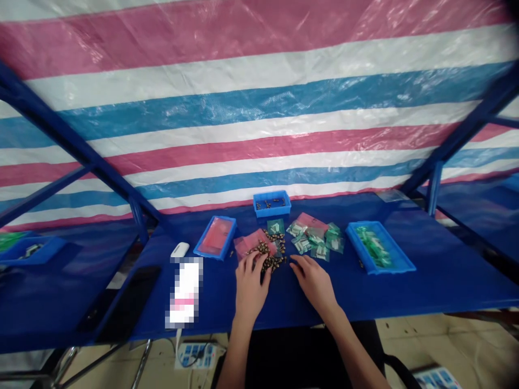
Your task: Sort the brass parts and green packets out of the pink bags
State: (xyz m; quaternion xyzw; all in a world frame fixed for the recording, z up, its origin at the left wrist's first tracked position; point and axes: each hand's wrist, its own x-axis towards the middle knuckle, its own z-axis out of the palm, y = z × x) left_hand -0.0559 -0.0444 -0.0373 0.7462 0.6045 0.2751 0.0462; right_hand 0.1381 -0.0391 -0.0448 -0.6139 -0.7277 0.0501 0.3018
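My left hand (250, 283) rests on the blue table (425, 275), its fingertips curled into a heap of small brass-coloured parts (271, 254). What they pinch, if anything, is too small to make out. My right hand (314, 281) lies just right of the heap, fingers stretched out flat and pointing left toward it. A pink plastic bag (248, 243) lies under the left side of the heap. Several small green-tinted bags (318, 240) are scattered just beyond my right hand.
A blue tray with a pink bag (214, 236) sits to the left, a small blue tray (272, 203) at the back, and a blue tray of green bags (379, 247) to the right. A white object (179, 249) and a blurred-out item (185, 292) lie at left. A striped tarp (259, 108) hangs behind.
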